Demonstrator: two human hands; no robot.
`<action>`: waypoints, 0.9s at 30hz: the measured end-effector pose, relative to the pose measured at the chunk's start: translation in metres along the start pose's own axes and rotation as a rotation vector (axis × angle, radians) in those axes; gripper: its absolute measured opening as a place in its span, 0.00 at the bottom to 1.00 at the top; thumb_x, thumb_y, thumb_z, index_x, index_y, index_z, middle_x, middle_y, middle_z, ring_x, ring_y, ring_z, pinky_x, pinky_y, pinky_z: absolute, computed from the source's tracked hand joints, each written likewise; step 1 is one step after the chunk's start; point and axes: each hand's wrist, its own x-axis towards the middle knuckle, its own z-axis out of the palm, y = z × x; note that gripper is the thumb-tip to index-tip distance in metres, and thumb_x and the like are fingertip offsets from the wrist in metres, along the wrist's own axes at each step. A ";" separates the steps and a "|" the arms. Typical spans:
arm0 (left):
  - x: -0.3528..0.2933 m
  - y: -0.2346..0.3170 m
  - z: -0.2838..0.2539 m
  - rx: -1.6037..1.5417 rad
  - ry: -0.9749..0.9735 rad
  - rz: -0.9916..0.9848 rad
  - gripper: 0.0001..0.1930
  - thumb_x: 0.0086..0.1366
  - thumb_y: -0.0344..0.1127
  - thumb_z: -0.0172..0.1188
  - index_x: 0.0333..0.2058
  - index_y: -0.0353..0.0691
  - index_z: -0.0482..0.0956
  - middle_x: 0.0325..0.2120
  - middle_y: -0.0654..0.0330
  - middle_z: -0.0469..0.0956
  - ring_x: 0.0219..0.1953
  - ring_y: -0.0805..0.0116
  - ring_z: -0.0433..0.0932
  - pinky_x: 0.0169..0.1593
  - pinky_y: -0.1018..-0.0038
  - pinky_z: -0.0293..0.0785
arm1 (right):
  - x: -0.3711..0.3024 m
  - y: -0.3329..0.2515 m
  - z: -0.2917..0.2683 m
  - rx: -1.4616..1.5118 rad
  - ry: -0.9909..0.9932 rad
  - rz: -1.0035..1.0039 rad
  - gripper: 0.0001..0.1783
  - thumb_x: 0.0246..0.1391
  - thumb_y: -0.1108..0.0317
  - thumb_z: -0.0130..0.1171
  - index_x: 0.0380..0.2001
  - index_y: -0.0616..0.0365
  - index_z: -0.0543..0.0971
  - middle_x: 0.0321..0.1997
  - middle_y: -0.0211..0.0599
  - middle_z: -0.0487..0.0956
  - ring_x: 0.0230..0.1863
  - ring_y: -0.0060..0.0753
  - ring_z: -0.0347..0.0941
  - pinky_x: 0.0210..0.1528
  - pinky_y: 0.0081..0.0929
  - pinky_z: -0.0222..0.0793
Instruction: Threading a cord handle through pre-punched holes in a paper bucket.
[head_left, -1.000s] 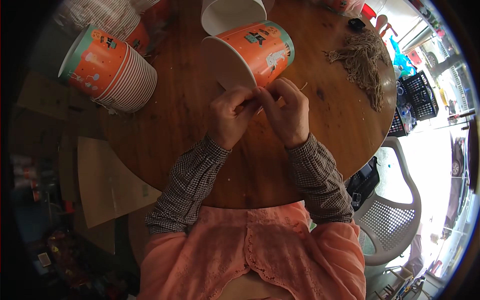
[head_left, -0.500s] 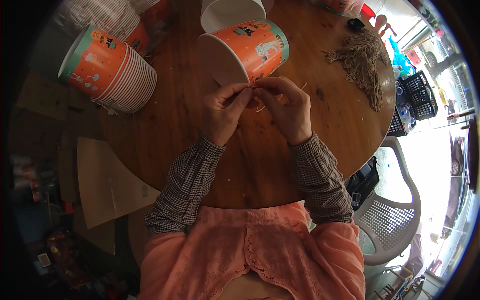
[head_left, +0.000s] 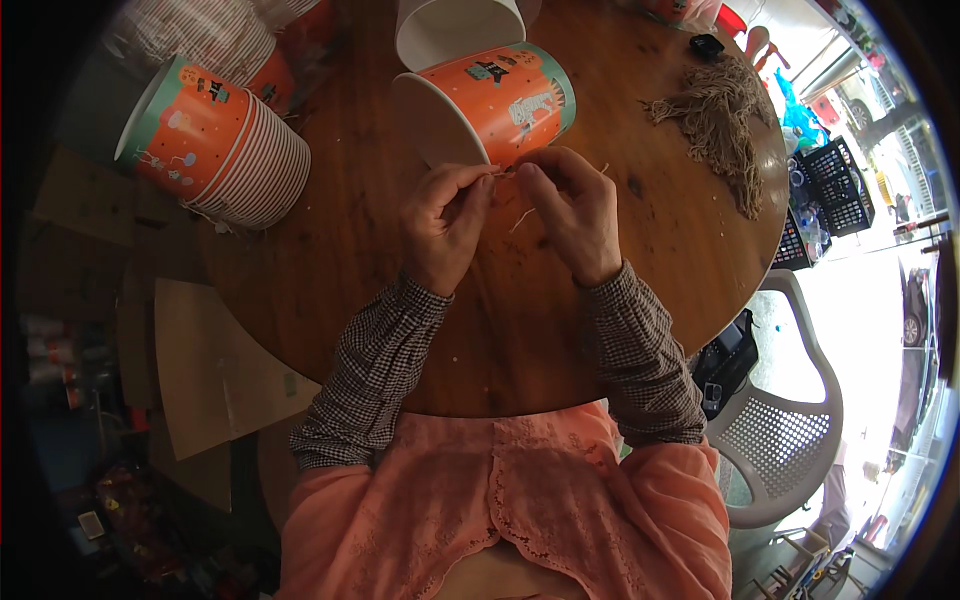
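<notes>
Between my two hands runs a thin beige string (head_left: 505,173), pinched at the rim of an orange paper bucket (head_left: 515,100) lying on its side. My left hand (head_left: 445,222) is closed, thumb against forefinger, on one side of the string. Opposite it, my right hand (head_left: 572,210) pinches the string too, and a loose end hangs below its fingers. The bucket's mouth faces left, toward the left hand; its printed side is turned up. Whether the string passes through the rim is hidden by my fingertips.
A nested stack of orange paper buckets (head_left: 245,150) leans on the table's left, with bagged ones (head_left: 200,40) behind. A white bucket (head_left: 455,30) lies at the back. Beige strings (head_left: 720,125) are heaped at right on the round wooden table (head_left: 500,340). A grey chair (head_left: 780,440) stands beyond.
My fingertips have drawn slightly apart, with the string showing between them. The bucket has shifted slightly to the left, and the loose string end now hangs lower.
</notes>
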 end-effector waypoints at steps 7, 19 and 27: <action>0.000 0.008 0.004 -0.121 0.009 -0.094 0.07 0.64 0.24 0.57 0.40 0.32 0.80 0.32 0.59 0.79 0.32 0.76 0.79 0.37 0.81 0.77 | -0.002 0.008 0.003 0.212 -0.138 0.121 0.10 0.56 0.70 0.62 0.37 0.67 0.79 0.35 0.33 0.82 0.34 0.19 0.78 0.35 0.19 0.74; -0.001 0.009 0.002 -0.195 -0.012 -0.273 0.06 0.66 0.26 0.56 0.40 0.32 0.79 0.32 0.62 0.80 0.34 0.78 0.78 0.39 0.81 0.78 | -0.006 0.003 0.011 0.046 -0.026 0.045 0.06 0.50 0.75 0.60 0.31 0.65 0.75 0.30 0.36 0.79 0.33 0.24 0.79 0.36 0.21 0.74; 0.000 0.006 0.000 -0.343 -0.029 -0.294 0.08 0.68 0.29 0.54 0.41 0.33 0.79 0.33 0.63 0.79 0.35 0.79 0.77 0.41 0.81 0.77 | -0.008 -0.003 0.014 -0.275 -0.038 -0.350 0.08 0.44 0.77 0.62 0.31 0.62 0.76 0.31 0.38 0.75 0.31 0.34 0.76 0.34 0.27 0.73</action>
